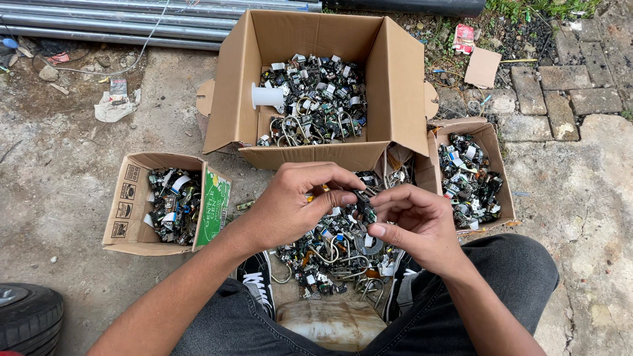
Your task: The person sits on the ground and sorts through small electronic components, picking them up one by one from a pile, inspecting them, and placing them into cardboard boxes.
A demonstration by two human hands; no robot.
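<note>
My left hand (300, 198) and my right hand (412, 221) meet over a pile of small electronic scrap parts (330, 254) on the ground between my feet. Both pinch the same small dark component (364, 203), held between the fingertips of each hand. A yellow bit shows under my left thumb. The pile holds small circuit pieces, metal clips and a round metal ring.
A large open cardboard box (395, 72) of similar parts with a white spool (267, 96) stands ahead. A smaller box (128, 211) sits left, another (491, 148) right. Metal pipes (112, 23) lie far left, a tyre (26, 316) at bottom left, a pale container (330, 323) between my knees.
</note>
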